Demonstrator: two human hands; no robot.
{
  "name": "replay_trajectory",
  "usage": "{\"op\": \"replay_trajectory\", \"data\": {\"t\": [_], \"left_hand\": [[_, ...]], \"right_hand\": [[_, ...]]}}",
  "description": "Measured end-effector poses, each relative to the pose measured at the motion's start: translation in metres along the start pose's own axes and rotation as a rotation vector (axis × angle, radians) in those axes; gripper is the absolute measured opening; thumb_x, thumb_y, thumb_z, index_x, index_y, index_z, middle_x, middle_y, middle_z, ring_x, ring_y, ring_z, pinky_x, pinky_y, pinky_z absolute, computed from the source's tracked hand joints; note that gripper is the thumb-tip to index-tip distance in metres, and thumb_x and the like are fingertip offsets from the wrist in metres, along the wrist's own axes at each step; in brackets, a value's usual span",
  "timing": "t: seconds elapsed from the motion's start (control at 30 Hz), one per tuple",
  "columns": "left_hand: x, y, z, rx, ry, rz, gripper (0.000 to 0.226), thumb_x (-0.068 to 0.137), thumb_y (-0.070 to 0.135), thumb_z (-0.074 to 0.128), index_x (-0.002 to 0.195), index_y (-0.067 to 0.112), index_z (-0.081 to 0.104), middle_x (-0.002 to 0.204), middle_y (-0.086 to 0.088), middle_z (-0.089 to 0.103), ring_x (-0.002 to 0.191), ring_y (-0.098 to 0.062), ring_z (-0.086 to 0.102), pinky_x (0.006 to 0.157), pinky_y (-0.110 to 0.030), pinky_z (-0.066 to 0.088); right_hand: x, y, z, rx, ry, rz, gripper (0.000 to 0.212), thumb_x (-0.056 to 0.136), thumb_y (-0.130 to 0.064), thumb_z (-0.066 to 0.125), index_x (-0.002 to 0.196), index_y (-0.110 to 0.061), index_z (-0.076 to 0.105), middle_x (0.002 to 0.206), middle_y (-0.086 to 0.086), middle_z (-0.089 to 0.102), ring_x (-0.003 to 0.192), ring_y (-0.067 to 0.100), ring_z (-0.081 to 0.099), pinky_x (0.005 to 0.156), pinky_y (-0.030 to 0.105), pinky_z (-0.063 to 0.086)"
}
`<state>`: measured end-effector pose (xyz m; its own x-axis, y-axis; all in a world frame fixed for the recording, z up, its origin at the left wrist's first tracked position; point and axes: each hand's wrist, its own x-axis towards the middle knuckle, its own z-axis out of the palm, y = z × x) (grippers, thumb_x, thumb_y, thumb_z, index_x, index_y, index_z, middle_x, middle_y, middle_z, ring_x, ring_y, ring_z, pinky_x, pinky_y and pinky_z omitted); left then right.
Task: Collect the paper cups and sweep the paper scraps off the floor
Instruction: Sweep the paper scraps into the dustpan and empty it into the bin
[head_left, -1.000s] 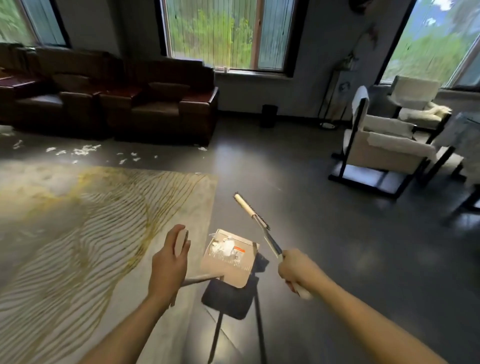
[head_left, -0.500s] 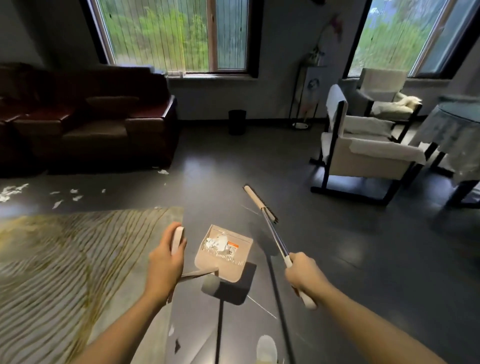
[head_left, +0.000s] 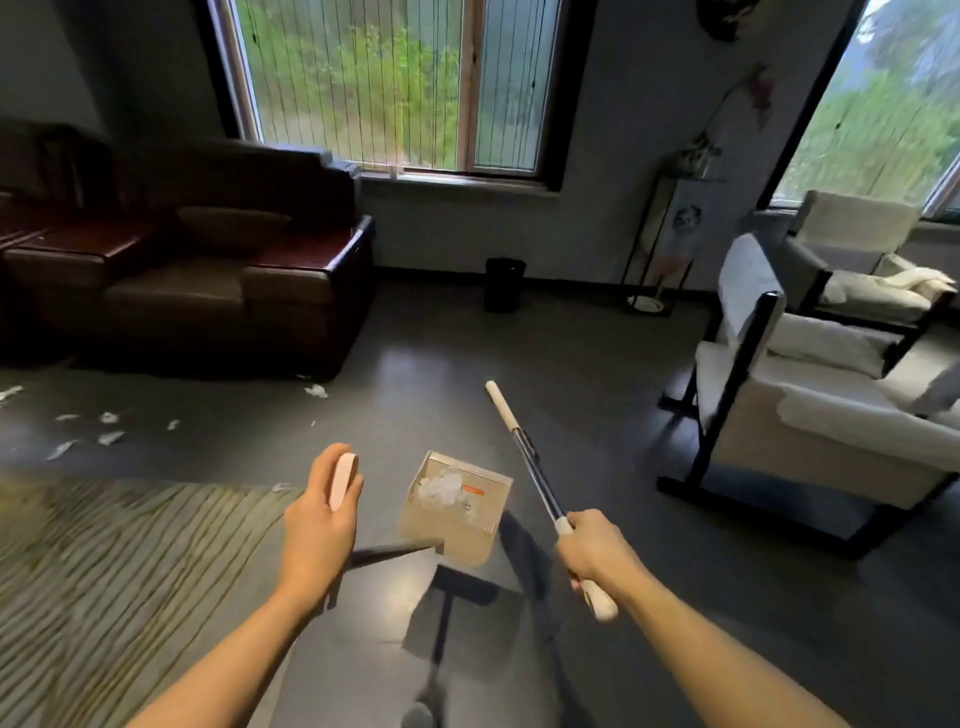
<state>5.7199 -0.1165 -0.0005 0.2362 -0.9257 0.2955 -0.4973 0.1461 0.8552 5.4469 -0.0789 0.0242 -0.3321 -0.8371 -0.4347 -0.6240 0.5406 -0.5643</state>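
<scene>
Carrying 2 tools at once, the person has both hands occupied. The left hand (head_left: 317, 519) wraps around the pale grip of the dustpan (head_left: 452, 525) and holds the pan roughly level above the floor (head_left: 597, 374), probably so the white scraps inside do not spill. The right hand (head_left: 592, 545) is clamped on the broom pole (head_left: 524, 457), which angles forward beside the pan. More paper scraps (head_left: 109, 423) lie on the dark, glossy floor near the brown sofa (head_left: 218, 270), beyond the rug (head_left: 130, 545). A black bin (head_left: 505, 285) stands against the far wall. No paper cups show.
</scene>
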Motion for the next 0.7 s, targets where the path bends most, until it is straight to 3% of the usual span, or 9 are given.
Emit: {"op": "replay_trajectory", "data": {"t": [0.1, 0.23, 0.37, 0.5, 0.63, 0.7], "left_hand": [[0.076, -0.011, 0.054, 0.009, -0.014, 0.005, 0.030, 0.094, 0.025, 0.055, 0.123, 0.030, 0.050, 0.079, 0.007, 0.058, 0.060, -0.009, 0.054, 0.051, -0.010, 0.037], [0.182, -0.017, 0.117, 0.002, -0.060, -0.031, 0.031, 0.096, 0.031, 0.050, 0.127, 0.028, 0.048, 0.074, 0.001, 0.059, 0.060, -0.017, 0.057, 0.054, -0.029, 0.049], [0.285, -0.008, 0.170, 0.046, -0.094, 0.026, 0.034, 0.095, 0.029, 0.050, 0.129, 0.026, 0.047, 0.078, 0.002, 0.057, 0.059, -0.013, 0.055, 0.049, -0.017, 0.041], [0.381, -0.004, 0.221, 0.049, -0.099, 0.056, 0.036, 0.095, 0.024, 0.053, 0.130, 0.024, 0.047, 0.090, 0.001, 0.059, 0.064, -0.013, 0.057, 0.053, -0.018, 0.045], [0.483, -0.011, 0.283, 0.012, -0.063, 0.059, 0.034, 0.095, 0.021, 0.054, 0.127, 0.027, 0.050, 0.087, 0.002, 0.060, 0.063, -0.015, 0.058, 0.049, -0.021, 0.047], [0.536, -0.013, 0.316, -0.001, -0.044, 0.055, 0.032, 0.095, 0.020, 0.055, 0.124, 0.030, 0.051, 0.081, 0.006, 0.059, 0.060, -0.014, 0.057, 0.045, -0.015, 0.044]], "right_hand": [[0.088, -0.041, -0.023, 0.014, -0.004, -0.037, 0.021, 0.083, -0.003, 0.049, 0.100, -0.007, 0.061, 0.082, 0.012, 0.062, 0.050, 0.017, 0.057, 0.041, 0.018, 0.041], [0.199, -0.096, -0.050, 0.055, 0.002, -0.045, 0.014, 0.080, -0.001, 0.051, 0.089, -0.005, 0.061, 0.069, 0.010, 0.058, 0.047, 0.018, 0.052, 0.045, 0.021, 0.040], [0.296, -0.141, -0.082, 0.180, 0.014, -0.020, 0.022, 0.081, 0.001, 0.051, 0.100, -0.002, 0.062, 0.055, 0.006, 0.053, 0.036, 0.013, 0.047, 0.039, 0.020, 0.038], [0.389, -0.178, -0.112, 0.221, 0.018, -0.006, 0.033, 0.079, -0.002, 0.052, 0.111, -0.004, 0.061, 0.051, 0.004, 0.053, 0.037, 0.015, 0.048, 0.044, 0.025, 0.041], [0.498, -0.213, -0.144, 0.250, 0.003, 0.001, 0.038, 0.080, -0.002, 0.054, 0.117, -0.004, 0.058, 0.047, 0.003, 0.053, 0.037, 0.015, 0.048, 0.046, 0.027, 0.041], [0.558, -0.230, -0.159, 0.278, -0.011, 0.017, 0.034, 0.081, -0.001, 0.054, 0.115, -0.005, 0.058, 0.051, 0.005, 0.053, 0.037, 0.014, 0.047, 0.042, 0.024, 0.040]]}}
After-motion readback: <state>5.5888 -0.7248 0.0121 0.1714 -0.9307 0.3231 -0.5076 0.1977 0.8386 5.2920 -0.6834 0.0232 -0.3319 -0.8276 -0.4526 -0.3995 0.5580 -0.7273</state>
